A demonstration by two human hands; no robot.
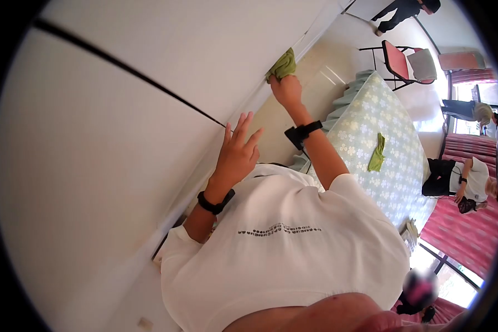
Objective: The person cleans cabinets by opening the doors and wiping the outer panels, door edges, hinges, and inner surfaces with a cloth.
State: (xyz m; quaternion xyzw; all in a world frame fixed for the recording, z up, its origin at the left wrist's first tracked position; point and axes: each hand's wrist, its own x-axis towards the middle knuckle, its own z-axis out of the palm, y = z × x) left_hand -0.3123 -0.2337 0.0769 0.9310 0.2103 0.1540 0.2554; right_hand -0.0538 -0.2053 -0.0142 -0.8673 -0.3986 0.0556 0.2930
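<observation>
My right hand (286,89) is closed on a green cloth (283,65), which is bunched against the lower edge of a large white panelled surface (122,127). My left hand (238,149) rests at or very close to that same surface, near the end of a dark seam (133,69). Its fingers are stretched out and apart, with nothing held; whether the fingertips touch I cannot tell. Both wrists wear black bands. My white shirt (288,249) fills the lower middle of the view.
To the right lies a bed or table with a pale green flowered cover (365,122) and another green cloth (377,153) on it. Beyond are red folding chairs (395,60), pink curtains (459,216) and several people, one in a white shirt (476,180).
</observation>
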